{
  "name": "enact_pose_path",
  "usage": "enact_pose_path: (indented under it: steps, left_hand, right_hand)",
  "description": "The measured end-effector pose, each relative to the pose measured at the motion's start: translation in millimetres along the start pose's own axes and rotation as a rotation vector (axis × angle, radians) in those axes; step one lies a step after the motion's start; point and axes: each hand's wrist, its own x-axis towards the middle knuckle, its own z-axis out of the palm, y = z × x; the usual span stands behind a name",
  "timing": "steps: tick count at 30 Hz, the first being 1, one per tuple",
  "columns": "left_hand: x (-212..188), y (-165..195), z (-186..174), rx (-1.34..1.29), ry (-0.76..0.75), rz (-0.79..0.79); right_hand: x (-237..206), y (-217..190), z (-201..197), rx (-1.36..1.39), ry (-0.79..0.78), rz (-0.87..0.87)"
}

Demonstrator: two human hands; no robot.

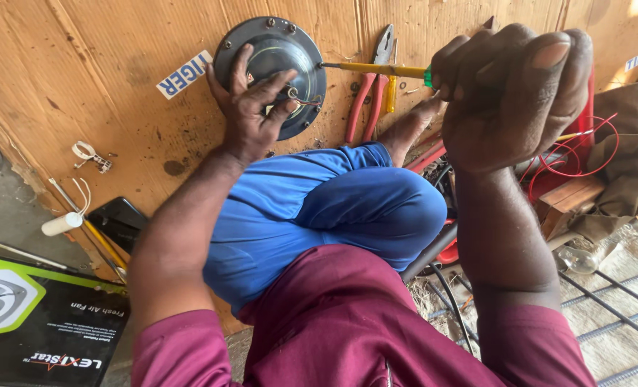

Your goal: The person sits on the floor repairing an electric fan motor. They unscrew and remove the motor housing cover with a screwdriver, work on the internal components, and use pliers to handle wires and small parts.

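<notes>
The right hand (509, 93) is closed in a fist around the screwdriver (376, 69); its handle is mostly hidden, and the tip meets the round motor housing (272, 54) on the cardboard sheet (82, 79). The left hand (251, 107) presses spread fingers on the housing. Pliers (368, 100) lie just beside it
</notes>
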Motion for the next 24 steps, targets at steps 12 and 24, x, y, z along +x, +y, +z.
enact_pose_path:
  steps: [12, 24]
  left_hand:
    - [1.1, 4.6, 18.3, -0.147, 0.381, -0.086]
    - [-0.6, 10.1, 14.5, -0.101, 0.200, 0.003]
  right_hand:
    - [1.2, 0.6, 6.1, -0.001, 0.023, -0.024]
    - [5.9, 5.8, 0.5, 0.233, -0.071, 0.085]
